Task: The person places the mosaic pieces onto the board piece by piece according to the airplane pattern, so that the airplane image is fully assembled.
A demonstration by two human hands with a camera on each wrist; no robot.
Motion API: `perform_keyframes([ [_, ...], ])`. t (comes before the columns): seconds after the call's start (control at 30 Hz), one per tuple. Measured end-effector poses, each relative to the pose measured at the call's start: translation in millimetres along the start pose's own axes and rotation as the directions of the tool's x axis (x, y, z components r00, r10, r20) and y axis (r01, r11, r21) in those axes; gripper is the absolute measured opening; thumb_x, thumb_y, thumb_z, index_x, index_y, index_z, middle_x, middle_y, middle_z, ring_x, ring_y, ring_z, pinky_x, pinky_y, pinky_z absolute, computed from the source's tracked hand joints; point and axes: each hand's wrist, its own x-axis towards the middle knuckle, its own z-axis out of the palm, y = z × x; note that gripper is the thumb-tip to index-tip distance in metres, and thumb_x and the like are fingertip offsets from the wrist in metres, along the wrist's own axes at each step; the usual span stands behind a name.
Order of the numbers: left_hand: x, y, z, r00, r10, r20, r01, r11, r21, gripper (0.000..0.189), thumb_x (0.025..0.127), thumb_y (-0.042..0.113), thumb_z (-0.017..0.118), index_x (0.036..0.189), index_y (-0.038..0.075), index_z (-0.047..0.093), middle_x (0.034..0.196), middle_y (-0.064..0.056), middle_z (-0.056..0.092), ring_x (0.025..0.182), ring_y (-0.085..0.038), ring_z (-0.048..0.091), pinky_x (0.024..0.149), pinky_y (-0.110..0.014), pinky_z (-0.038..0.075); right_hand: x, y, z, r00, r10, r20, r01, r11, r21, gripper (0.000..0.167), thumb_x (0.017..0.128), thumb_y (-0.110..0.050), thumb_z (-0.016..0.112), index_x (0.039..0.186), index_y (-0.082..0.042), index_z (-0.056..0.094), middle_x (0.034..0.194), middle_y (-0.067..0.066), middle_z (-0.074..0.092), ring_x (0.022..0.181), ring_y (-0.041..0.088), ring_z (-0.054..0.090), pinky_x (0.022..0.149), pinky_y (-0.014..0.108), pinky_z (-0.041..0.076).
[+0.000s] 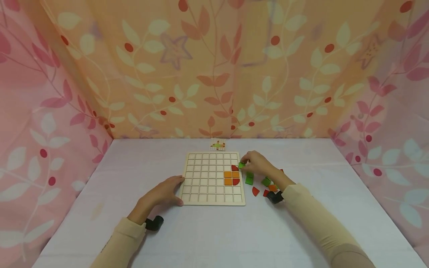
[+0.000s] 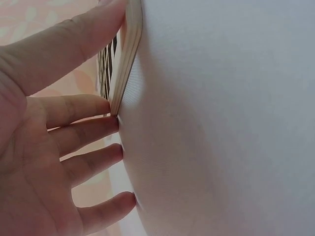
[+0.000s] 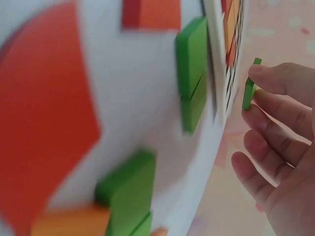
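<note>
A square wooden grid board (image 1: 204, 178) lies flat on the table. Orange square tiles (image 1: 228, 181) and red quarter-round tiles (image 1: 236, 182) fill a few cells near its right side. My left hand (image 1: 164, 191) rests at the board's left edge, fingers spread, thumb and fingertips touching the rim; the left wrist view shows the fingers (image 2: 83, 132) nearly straight. My right hand (image 1: 258, 163) pinches a green square tile (image 3: 251, 86) between thumb and fingertips, lifted off the table by the board's upper right edge.
Right of the board lie loose green tiles (image 1: 249, 180), a red quarter-round piece (image 1: 256, 191) and more orange and red tiles, some partly under the right forearm. A small pattern card (image 1: 218, 144) lies behind the board. Patterned curtains (image 1: 214, 74) enclose the table.
</note>
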Motion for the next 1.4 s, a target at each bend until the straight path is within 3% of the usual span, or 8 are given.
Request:
perform_keyframes([
  [0.27,-0.1,1.1,0.0,1.0,-0.01,-0.002,0.01,1.0,-0.009,0.089,0.069,0.017,0.087,0.144,-0.002,0.042,0.154,-0.02,0.038,0.144,-0.039,0.032,0.117,-0.054,0.029,6.2,-23,11,0.996,-0.09,-0.001,0.09,0.996,0.012,0.021,0.082,-0.014,0.075,0.101,-0.005,0.075,0.092,0.005,0.068,0.087,0.019,0.056,0.083,0.035,0.05],
  [0.6,-0.4,0.6,1.9,1.0,-0.004,-0.004,0.004,1.0,-0.007,0.09,0.068,0.016,0.087,0.144,-0.002,0.043,0.153,-0.021,0.039,0.143,-0.04,0.033,0.116,-0.054,0.029,12.3,-46,26,0.988,-0.156,0.012,0.157,0.986,-0.057,0.02,0.08,-0.014,0.076,0.098,-0.006,0.076,0.086,0.003,0.066,0.082,0.015,0.052,0.076,0.028,0.047],
  [0.93,-1.2,-0.4,1.7,1.0,0.022,-0.009,-0.022,1.0,-0.001,0.089,0.069,0.016,0.087,0.143,-0.004,0.043,0.152,-0.023,0.039,0.142,-0.042,0.033,0.116,-0.055,0.029,18.3,-55,36,0.976,-0.215,0.025,0.217,0.972,-0.091,0.022,0.08,-0.019,0.078,0.098,-0.008,0.076,0.093,0.002,0.069,0.087,0.015,0.056,0.083,0.031,0.05],
  [1.4,-2.3,-1.0,2.0,1.0,0.02,-0.014,-0.02,1.0,-0.003,0.088,0.069,0.016,0.087,0.143,-0.003,0.043,0.152,-0.022,0.039,0.143,-0.042,0.033,0.115,-0.056,0.029,25.1,-60,45,0.975,-0.209,0.072,0.216,0.97,-0.113,0.02,0.081,-0.019,0.077,0.099,-0.009,0.076,0.093,0.002,0.069,0.089,0.015,0.055,0.084,0.031,0.05],
])
